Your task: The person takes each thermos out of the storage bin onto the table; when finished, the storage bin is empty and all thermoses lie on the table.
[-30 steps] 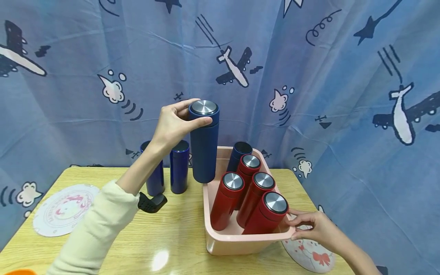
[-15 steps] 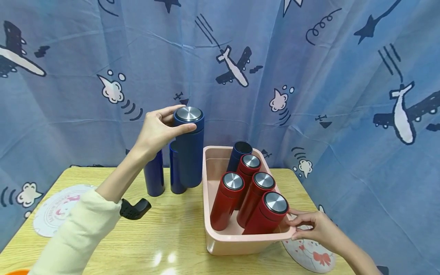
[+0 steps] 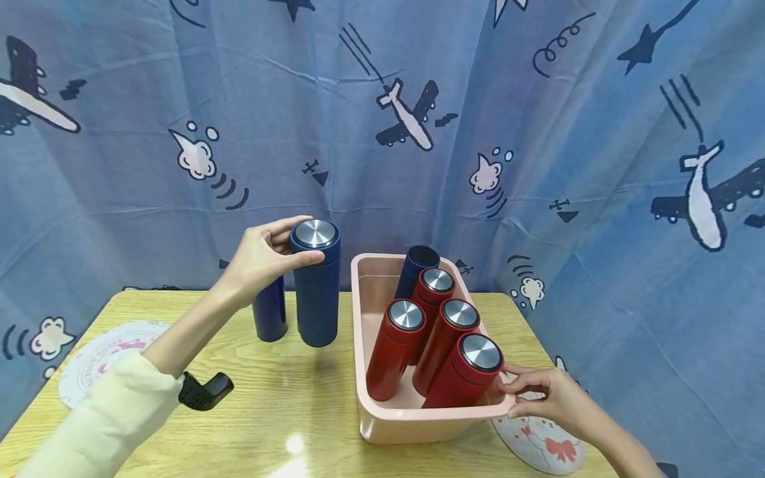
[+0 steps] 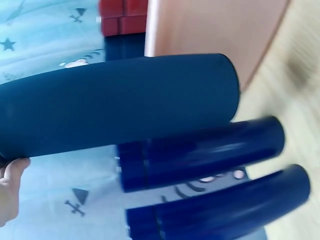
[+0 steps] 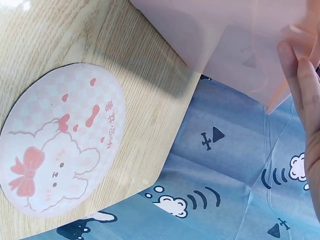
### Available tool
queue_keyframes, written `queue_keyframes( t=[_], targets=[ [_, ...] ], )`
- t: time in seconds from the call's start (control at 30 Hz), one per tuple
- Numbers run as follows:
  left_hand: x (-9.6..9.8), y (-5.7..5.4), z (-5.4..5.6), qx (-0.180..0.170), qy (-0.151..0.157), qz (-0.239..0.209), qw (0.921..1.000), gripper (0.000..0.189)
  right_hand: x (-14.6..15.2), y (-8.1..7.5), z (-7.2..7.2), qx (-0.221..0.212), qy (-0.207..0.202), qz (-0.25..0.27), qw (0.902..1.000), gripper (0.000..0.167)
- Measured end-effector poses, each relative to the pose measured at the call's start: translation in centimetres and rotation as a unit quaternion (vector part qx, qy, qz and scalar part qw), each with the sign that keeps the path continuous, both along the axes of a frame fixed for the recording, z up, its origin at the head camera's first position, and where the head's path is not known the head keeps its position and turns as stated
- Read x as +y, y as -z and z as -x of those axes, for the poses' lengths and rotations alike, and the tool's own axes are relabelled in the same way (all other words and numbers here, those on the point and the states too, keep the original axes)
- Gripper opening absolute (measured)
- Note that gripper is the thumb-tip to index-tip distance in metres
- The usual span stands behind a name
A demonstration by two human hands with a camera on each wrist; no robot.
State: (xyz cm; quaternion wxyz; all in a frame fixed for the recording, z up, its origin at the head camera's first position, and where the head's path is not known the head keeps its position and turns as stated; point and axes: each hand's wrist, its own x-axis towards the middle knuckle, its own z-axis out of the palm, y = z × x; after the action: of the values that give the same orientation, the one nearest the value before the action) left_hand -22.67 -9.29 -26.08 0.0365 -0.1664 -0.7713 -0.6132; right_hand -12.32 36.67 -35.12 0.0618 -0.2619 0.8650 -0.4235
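My left hand [image 3: 257,255] grips a matte dark blue thermos [image 3: 318,299] by its silver-topped lid, fingers and thumb around it. The thermos hangs upright just above the table, left of a pink bin [image 3: 412,413]. Two glossy blue tumblers stand behind it; one tumbler [image 3: 270,312] shows in the head view, and in the left wrist view the nearer tumbler [image 4: 215,152] is partly covered by the thermos. My right hand [image 3: 552,398] pinches the bin's front right rim. Inside the bin lean several red thermoses [image 3: 396,352] and an open-topped dark blue tumbler [image 3: 412,272].
The wooden table [image 3: 251,411] ends at a blue patterned curtain [image 3: 269,99]. A round mat [image 3: 89,365] lies at the left. Another round mat [image 5: 65,140], with a rabbit print, lies right of the bin, partly under it in the head view.
My left hand has carried the dark blue thermos from above the bin's left edge leftward and down, in front of the blue tumblers. My right hand stays on the rim.
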Motion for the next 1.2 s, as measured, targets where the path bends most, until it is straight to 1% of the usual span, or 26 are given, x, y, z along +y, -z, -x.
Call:
queue_keyframes(
  t=[0.13, 0.23, 0.33, 0.47, 0.6, 0.87, 0.97, 1.1, 1.2],
  targets=[
    [-0.5, 1.3, -0.4, -0.006, 0.009, -0.007, 0.9999, 0.064, 0.0, 0.1, 0.0, 0.007, -0.002, 0.000, 1.0000, 0.028],
    [-0.9, 2.4, -0.6, -0.020, 0.019, -0.027, 0.9993, 0.065, 0.0, 0.3, 0.1, 0.013, -0.004, -0.001, 0.9999, 0.027],
    [-1.4, 3.5, -0.8, -0.033, 0.028, -0.038, 0.9984, 0.068, 0.1, 0.4, 0.2, 0.021, -0.009, 0.000, 0.9997, 0.026],
    [-2.0, 4.8, -1.0, -0.041, 0.030, -0.039, 0.9980, 0.070, 0.1, 0.5, 0.3, 0.027, -0.012, -0.002, 0.9996, 0.025],
    [-2.6, 5.8, -1.2, -0.049, 0.028, -0.033, 0.9978, 0.071, 0.0, 0.4, 0.2, 0.026, -0.009, -0.002, 0.9996, 0.025],
    [-3.7, 7.1, -1.5, -0.052, 0.032, -0.035, 0.9975, 0.070, 0.0, 0.1, 0.0, 0.019, -0.004, 0.001, 0.9998, 0.027],
    [-4.2, 7.5, -1.5, -0.056, 0.023, -0.017, 0.9980, 0.071, 0.1, 0.1, 0.0, 0.017, -0.004, 0.001, 0.9998, 0.027],
    [-5.2, 8.1, -1.7, -0.063, 0.018, 0.010, 0.9978, 0.071, 0.2, 0.3, 0.0, 0.026, -0.004, 0.000, 0.9997, 0.026],
    [-6.2, 8.4, -1.7, -0.061, 0.024, 0.021, 0.9976, 0.070, 0.1, 0.4, 0.0, 0.031, -0.005, 0.002, 0.9995, 0.026]
  ],
)
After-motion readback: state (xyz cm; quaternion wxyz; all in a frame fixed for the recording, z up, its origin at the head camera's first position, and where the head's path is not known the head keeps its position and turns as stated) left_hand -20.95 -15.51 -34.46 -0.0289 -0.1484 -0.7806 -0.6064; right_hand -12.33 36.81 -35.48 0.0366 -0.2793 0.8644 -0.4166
